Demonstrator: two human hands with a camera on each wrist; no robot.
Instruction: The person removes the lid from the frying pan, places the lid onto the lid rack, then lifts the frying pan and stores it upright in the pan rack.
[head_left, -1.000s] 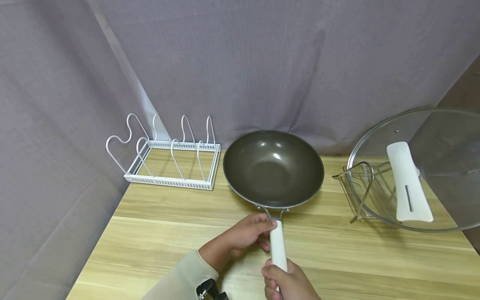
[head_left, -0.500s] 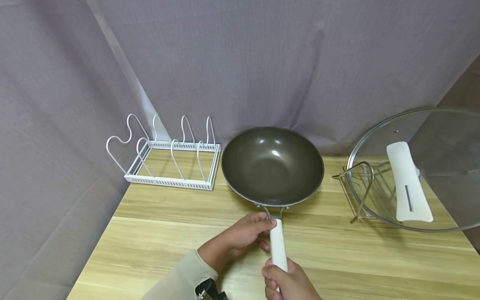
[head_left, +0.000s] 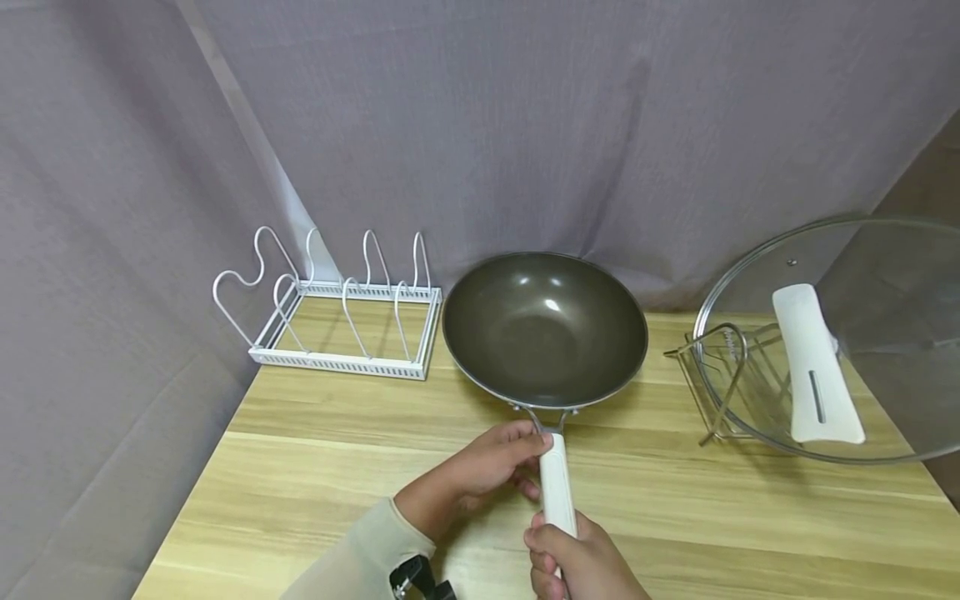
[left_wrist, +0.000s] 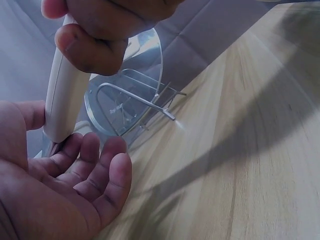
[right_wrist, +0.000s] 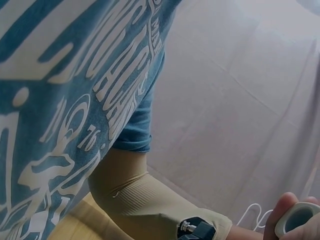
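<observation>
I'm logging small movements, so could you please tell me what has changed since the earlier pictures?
The wok has shifted slightly up the head view, its white handle with it; whether raised or pushed away is unclear. Nothing was gripped or released: the left hand and right hand stay on the handle. The white rack, wire stand and glass lid stayed put.

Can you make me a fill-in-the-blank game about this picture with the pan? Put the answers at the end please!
1. The right hand grips the pan by its ____.
2. The rack beside the pan is coloured ____.
3. In the head view, the big see-through lid is on the ____ side of the pan.
4. Counting the left hand, the head view shows ____ hands.

Missing words: handle; white; right; two.
</observation>
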